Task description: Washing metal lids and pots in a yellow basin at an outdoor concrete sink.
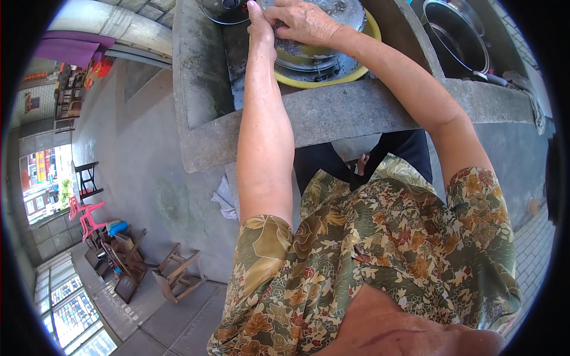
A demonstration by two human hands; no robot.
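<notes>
The right hand [303, 21] lay palm-down with its fingers curled over the near part of the round perforated metal steamer plate [341, 12], its grip pressed onto the plate's surface rather than spread. The left hand [258, 21] was extended with fingers held together and pointing away from the body, touching the plate's left edge; whether that grip pinched the rim could not be told, since the fingertips ran toward the picture's upper border. The plate rested over a dull metal bowl [303, 58], and both sat inside a shallow yellow round plastic basin [323, 80]. The basin stood in the recess of a grey stone trough-shaped sink [332, 113], directly in front of the person's body.

The plate appeared stiff and thin, probably light, and likely slippery if wet; its rim would offer the surest hold, taken at opposite sides. The bowl beneath looked rigid and not fragile.

To the right, a dark round metal pan [457, 38] with a black handle lay in the adjoining compartment, well apart from both hands. A dark round lid with a knob [222, 9] lay just left of the left hand. Below the sink's front wall, a wooden stool [178, 273] stood on the concrete floor [136, 172].
</notes>
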